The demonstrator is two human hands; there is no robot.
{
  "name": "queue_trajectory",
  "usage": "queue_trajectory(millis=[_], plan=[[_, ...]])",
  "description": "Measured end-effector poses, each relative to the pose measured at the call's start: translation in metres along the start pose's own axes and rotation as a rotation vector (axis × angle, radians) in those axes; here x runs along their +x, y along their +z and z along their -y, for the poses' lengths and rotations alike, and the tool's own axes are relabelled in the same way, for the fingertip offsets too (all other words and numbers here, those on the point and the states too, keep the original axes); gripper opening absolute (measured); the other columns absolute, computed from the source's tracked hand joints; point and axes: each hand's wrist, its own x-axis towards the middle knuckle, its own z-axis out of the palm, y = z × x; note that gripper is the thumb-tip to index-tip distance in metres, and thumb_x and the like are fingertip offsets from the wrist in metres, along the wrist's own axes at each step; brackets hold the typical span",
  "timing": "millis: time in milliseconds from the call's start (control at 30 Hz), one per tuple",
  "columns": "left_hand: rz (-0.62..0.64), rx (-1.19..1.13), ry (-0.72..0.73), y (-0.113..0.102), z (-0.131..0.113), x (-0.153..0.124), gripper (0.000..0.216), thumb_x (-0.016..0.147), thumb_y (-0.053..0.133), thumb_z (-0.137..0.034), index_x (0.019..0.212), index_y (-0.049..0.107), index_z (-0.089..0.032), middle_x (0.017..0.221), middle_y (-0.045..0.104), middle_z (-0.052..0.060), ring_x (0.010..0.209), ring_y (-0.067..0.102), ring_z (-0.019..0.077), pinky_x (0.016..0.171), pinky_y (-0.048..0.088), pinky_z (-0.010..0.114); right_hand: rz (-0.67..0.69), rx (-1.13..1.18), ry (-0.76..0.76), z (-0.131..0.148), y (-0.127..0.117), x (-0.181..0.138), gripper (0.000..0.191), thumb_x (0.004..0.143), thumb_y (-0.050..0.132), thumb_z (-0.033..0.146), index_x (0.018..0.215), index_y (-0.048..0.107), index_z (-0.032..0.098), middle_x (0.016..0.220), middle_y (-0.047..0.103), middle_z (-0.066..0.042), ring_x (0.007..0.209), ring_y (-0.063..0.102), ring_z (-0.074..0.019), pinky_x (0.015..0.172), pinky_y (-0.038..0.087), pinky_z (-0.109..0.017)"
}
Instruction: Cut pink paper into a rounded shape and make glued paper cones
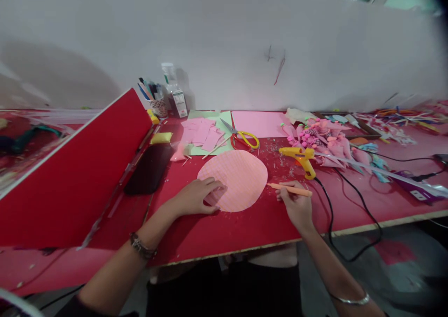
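Paper first: a pink paper oval [234, 180] with a fine grid pattern lies flat on the red table [224, 228], right in front of the person. The left hand [196, 196] rests palm down on the oval's edge at 9 o'clock, fingers laid loosely together on the sheet. The right hand [297, 206] sits at 3 o'clock of the oval, fingers pinching an orange pencil [290, 189] that lies almost level, its tip just beside the paper's edge. At 1 o'clock from that hand a yellow glue gun [300, 159] stands on the table, its black cord running off toward the near edge. Scissors [242, 136] with yellow handles lie at 12 o'clock of the oval, near a pile of pink paper strips [202, 133]. At 2 o'clock sits a heap of pink cones [324, 142]. A red board [70, 177] leans up at 9 o'clock
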Motion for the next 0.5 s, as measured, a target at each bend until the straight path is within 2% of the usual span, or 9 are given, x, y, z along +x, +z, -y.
queue_trajectory(millis=[100,167,300,400,500], plan=[[-0.012,-0.095,0.004,-0.001,0.002,-0.001,0.054,0.07,0.056,-0.044,0.117,0.045,-0.021,0.105,0.055,0.006,0.095,0.052,0.0228,0.079,0.039,0.032,-0.028,0.111,-0.021,0.002,0.0,-0.001,0.019,0.079,0.052,0.034,0.085,0.052,0.017,0.067,0.059,-0.001,0.055,0.057,-0.0125,0.053,0.05,-0.026],[-0.065,-0.202,-0.002,-0.002,0.001,-0.002,0.051,0.074,0.052,-0.043,0.118,0.042,-0.021,0.108,0.053,0.007,0.095,0.051,0.0217,0.081,0.039,0.032,-0.036,0.143,-0.045,0.005,0.001,-0.002,0.019,0.079,0.052,0.033,0.089,0.053,0.017,0.07,0.059,-0.001,0.057,0.057,-0.0121,0.055,0.05,-0.026],[-0.265,-0.325,-0.043,-0.007,-0.014,-0.004,0.043,0.088,0.026,-0.038,0.126,0.026,-0.02,0.106,0.047,0.008,0.096,0.047,0.0189,0.082,0.039,0.033,-0.029,0.24,-0.045,0.019,0.008,-0.01,0.017,0.081,0.05,0.033,0.091,0.054,0.018,0.07,0.059,-0.001,0.058,0.056,-0.0117,0.056,0.049,-0.026],[-0.444,-0.531,-0.073,-0.009,-0.032,-0.003,0.041,0.089,0.017,-0.039,0.124,0.03,-0.022,0.095,0.045,0.006,0.082,0.046,0.0167,0.072,0.041,0.031,0.071,0.398,-0.055,0.039,0.02,-0.019,0.02,0.083,0.048,0.035,0.089,0.057,0.018,0.07,0.06,-0.002,0.059,0.057,-0.0128,0.055,0.048,-0.026],[-0.49,-0.704,-0.104,-0.007,-0.052,-0.001,0.045,0.087,0.013,-0.046,0.122,0.032,-0.024,0.085,0.042,0.002,0.058,0.037,0.0118,0.053,0.036,0.026,0.2,0.562,-0.052,0.065,0.033,-0.029,0.029,0.084,0.041,0.041,0.085,0.059,0.017,0.065,0.06,-0.004,0.055,0.056,-0.0143,0.05,0.047,-0.027]])
